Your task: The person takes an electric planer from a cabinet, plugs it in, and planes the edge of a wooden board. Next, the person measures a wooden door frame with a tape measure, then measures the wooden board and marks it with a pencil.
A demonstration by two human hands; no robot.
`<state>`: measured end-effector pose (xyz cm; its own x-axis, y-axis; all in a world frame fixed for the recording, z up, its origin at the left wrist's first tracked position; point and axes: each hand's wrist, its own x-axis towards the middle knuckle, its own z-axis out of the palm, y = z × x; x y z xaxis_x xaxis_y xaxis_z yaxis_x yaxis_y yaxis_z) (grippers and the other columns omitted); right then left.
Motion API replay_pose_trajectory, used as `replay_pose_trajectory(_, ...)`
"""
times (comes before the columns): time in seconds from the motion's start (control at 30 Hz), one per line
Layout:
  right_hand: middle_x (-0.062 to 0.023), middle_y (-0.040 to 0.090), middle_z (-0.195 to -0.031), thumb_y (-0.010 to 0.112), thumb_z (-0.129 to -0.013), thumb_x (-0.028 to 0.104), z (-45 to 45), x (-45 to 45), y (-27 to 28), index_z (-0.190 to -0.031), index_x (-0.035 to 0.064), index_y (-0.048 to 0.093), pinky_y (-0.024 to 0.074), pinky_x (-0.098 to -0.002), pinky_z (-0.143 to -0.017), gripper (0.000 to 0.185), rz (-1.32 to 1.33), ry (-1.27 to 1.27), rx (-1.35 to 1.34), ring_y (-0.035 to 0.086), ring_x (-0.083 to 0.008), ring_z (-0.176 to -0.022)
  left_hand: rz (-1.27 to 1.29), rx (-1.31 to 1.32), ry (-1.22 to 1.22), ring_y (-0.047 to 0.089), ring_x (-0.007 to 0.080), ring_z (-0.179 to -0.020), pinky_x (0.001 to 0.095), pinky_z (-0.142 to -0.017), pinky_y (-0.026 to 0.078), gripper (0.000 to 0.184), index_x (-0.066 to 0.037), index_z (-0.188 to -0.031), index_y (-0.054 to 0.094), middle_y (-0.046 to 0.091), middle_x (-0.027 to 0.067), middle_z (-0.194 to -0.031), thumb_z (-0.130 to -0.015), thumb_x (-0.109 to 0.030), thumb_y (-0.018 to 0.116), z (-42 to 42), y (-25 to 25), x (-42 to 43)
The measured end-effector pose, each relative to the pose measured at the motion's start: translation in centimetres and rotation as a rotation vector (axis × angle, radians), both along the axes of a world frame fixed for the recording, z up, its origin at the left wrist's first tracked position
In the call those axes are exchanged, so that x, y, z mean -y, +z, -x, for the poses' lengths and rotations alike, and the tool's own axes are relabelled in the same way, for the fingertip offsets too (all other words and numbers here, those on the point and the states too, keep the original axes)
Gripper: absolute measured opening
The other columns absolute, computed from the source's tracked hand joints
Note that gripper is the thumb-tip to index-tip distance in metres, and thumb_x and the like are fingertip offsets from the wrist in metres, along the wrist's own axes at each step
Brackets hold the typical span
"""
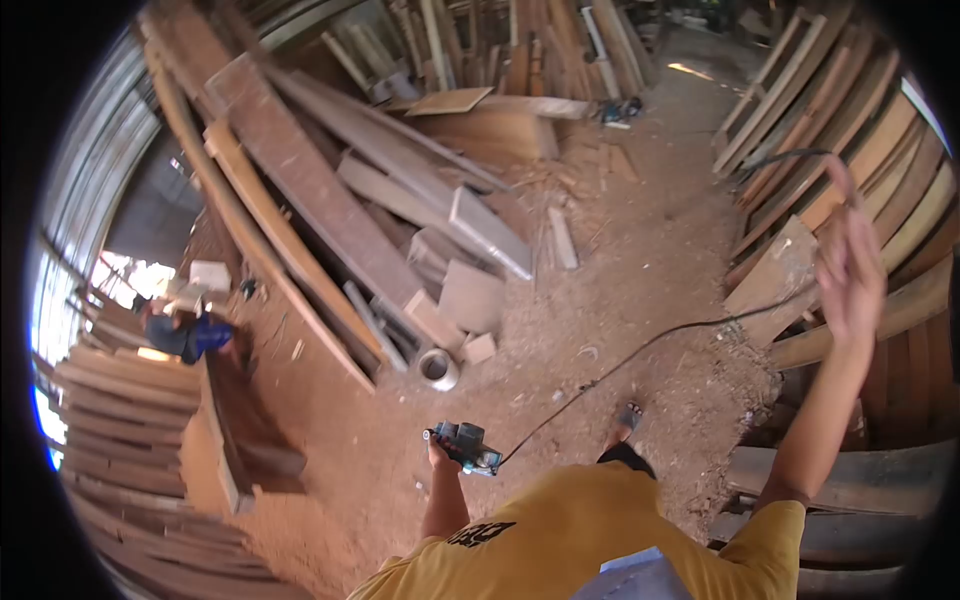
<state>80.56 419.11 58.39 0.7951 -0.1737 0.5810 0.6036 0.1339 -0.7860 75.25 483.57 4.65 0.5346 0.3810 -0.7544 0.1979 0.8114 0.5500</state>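
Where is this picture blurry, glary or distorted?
In the head view, the right grip looks smeared; in the head view, glare whitens the far left near the ridged sheeting; in the head view, wide-angle distortion seems to bow the left-hand planks, and corners go black.

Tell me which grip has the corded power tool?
The left grip, low and ahead of the yellow shirt, holds the corded power tool. The right grip instead is raised out to the side, where the tool's black cord runs.
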Motion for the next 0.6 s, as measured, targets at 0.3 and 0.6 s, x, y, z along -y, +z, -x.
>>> replay_pose_trajectory(0.3, -0.0121, 0.070, -0.080, 0.083, -0.083, 0.032, -1.2, 13.6, 0.4, -0.156, -0.0144, 0.020, 0.0431, -0.0231, -0.039, 0.107, 0.107, -0.174, -0.083, 0.059, -0.0120, -0.046, 0.024, -0.127, -0.216, 0.061, 0.0268, -0.073, 0.0461, -0.075, 0.054, 0.060, -0.011, -0.093, 0.068, 0.067, 0.0073, -0.083, -0.096, -0.064, 0.039, -23.4, -7.4, 13.6)
replay_pose_trajectory(0.6, -0.0239, 0.046, -0.156, 0.077, -0.092, 0.037, -33.4, 29.7, -1.5, -0.162, 0.0060, 0.024, 0.0417, -0.0476, -0.111, 0.093, 0.113, -1.035, 0.387, 0.055, -0.0325, -0.135, 0.067, -0.366, -0.161, 0.054, 0.0246, -0.063, 0.0432, -0.064, 0.049, 0.064, -0.013, -0.084, 0.060, 0.059, 0.0053, -0.073, -0.092, -0.073, 0.041, -40.7, -9.4, 29.2)
